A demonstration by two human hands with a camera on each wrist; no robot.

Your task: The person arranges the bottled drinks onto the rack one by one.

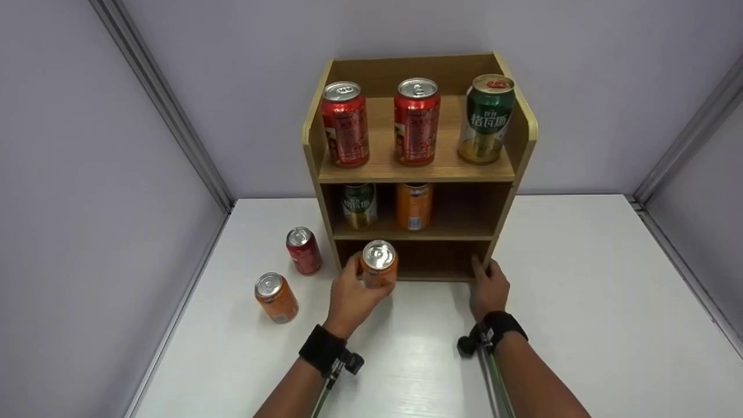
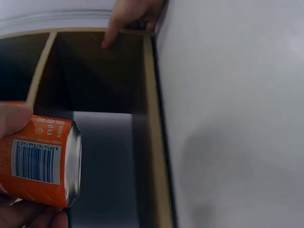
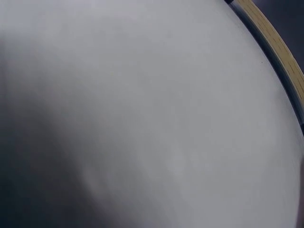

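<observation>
An orange soda can [image 1: 379, 261] is gripped in my left hand [image 1: 353, 299], in front of the bottom compartment of a small wooden shelf [image 1: 418, 173]. In the left wrist view the orange can [image 2: 35, 161] shows its barcode, with the thumb on one side and fingers on the other. My right hand [image 1: 489, 290] holds the shelf's lower right side panel, thumb on the inner face; that same right hand [image 2: 133, 16] shows at the top of the left wrist view. The right wrist view has mostly white table and a strip of shelf edge [image 3: 278, 42].
Two red cans [image 1: 417, 122] and a green can [image 1: 487, 119] stand on the top shelf. The middle compartment holds a green can [image 1: 360, 206] and an orange can [image 1: 414, 206]. Left of the shelf, a red can [image 1: 304, 251] and another orange can [image 1: 277, 299] stand on the white table [image 1: 580, 302].
</observation>
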